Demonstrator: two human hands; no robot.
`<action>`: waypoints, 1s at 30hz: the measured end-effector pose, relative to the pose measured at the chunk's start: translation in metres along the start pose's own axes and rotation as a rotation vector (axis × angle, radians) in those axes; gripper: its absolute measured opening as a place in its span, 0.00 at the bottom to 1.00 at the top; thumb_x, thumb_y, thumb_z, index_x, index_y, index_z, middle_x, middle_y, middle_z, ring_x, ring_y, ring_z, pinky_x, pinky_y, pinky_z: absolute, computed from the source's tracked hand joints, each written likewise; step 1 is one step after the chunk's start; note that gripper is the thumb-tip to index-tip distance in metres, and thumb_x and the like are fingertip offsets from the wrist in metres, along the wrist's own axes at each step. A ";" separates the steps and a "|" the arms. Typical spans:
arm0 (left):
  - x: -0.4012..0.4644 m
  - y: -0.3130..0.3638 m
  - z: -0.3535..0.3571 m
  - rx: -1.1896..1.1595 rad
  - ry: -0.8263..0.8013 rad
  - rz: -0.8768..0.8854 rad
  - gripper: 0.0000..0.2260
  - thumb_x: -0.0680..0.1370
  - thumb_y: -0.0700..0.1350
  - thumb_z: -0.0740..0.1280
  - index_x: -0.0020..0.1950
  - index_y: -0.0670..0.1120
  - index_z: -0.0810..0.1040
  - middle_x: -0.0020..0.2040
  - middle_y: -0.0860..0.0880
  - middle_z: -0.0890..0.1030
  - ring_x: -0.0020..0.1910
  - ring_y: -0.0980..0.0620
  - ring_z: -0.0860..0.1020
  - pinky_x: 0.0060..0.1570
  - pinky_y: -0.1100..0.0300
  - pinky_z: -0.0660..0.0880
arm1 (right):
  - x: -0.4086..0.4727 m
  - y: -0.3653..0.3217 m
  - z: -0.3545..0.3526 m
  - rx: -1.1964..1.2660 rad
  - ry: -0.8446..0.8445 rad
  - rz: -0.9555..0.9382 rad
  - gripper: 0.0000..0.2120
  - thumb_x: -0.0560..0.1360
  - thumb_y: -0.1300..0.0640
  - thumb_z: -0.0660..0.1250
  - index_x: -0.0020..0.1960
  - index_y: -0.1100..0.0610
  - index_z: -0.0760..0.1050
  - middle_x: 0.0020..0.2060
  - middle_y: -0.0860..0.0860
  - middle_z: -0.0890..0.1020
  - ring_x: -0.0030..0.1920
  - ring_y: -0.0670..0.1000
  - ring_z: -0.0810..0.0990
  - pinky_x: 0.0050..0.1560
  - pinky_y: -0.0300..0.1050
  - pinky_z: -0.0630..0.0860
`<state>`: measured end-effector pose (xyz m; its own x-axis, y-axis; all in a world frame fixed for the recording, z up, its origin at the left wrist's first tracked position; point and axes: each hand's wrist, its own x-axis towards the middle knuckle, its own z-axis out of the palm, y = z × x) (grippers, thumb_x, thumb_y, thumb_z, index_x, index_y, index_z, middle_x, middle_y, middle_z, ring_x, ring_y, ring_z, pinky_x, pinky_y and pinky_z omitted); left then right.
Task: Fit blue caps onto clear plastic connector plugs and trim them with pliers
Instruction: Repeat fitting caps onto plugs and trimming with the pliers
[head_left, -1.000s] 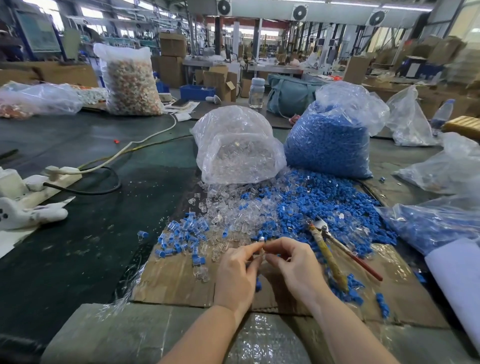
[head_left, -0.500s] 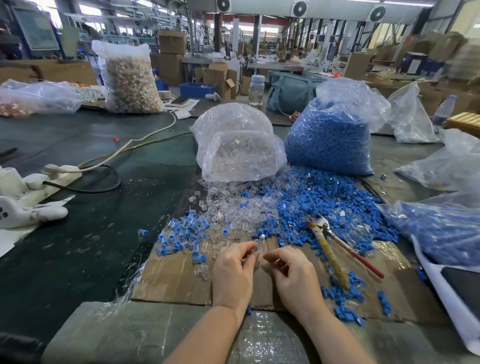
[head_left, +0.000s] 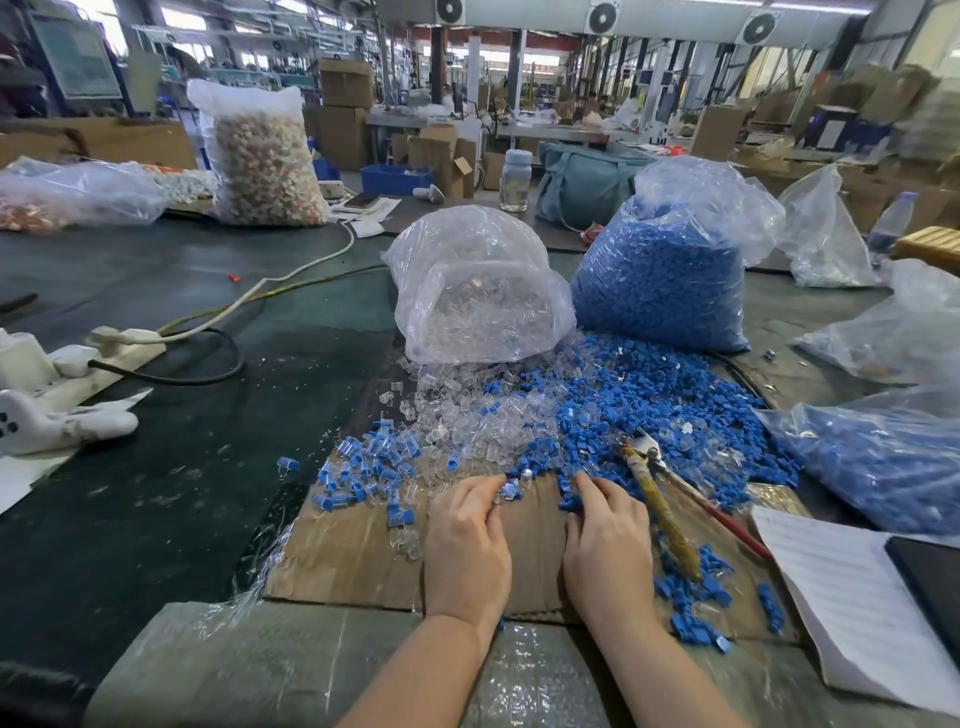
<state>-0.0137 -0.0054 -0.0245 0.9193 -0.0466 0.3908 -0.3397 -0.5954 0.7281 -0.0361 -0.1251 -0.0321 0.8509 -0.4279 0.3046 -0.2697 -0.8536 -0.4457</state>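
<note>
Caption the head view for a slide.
Both hands, left and right, reach into loose blue caps beside idle pliers.

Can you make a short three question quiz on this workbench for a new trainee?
1. True or false: the pliers are in the right hand.
2. Which bag is nearer the pliers: A the bag of clear plugs, B the bag of blue caps?
3. What sheet lies under both hands?

Key: 1 false, they lie on the table. 2 B. 3 cardboard; the left hand rests on it too.
</note>
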 end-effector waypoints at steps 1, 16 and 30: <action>0.000 0.000 0.000 0.001 0.009 -0.009 0.16 0.79 0.38 0.61 0.66 0.48 0.73 0.62 0.55 0.74 0.64 0.58 0.66 0.63 0.76 0.51 | 0.001 0.000 0.000 -0.037 -0.020 -0.005 0.21 0.80 0.57 0.56 0.73 0.52 0.62 0.69 0.49 0.68 0.67 0.51 0.63 0.69 0.42 0.57; -0.001 -0.005 0.006 0.108 -0.005 -0.011 0.13 0.78 0.42 0.62 0.62 0.47 0.77 0.58 0.54 0.74 0.62 0.57 0.62 0.64 0.70 0.53 | -0.003 0.000 0.000 0.087 0.046 -0.067 0.07 0.78 0.58 0.63 0.52 0.57 0.78 0.47 0.51 0.78 0.48 0.51 0.71 0.51 0.45 0.68; 0.006 -0.001 0.003 -0.018 0.041 -0.024 0.08 0.76 0.40 0.66 0.54 0.46 0.80 0.49 0.58 0.71 0.54 0.60 0.62 0.55 0.77 0.55 | -0.004 0.000 0.000 0.136 0.071 -0.051 0.04 0.77 0.58 0.64 0.49 0.56 0.77 0.44 0.48 0.77 0.45 0.48 0.70 0.48 0.43 0.69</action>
<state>-0.0076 -0.0070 -0.0251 0.9183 0.0006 0.3959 -0.3218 -0.5815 0.7472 -0.0392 -0.1232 -0.0334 0.8265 -0.4090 0.3869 -0.1590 -0.8288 -0.5364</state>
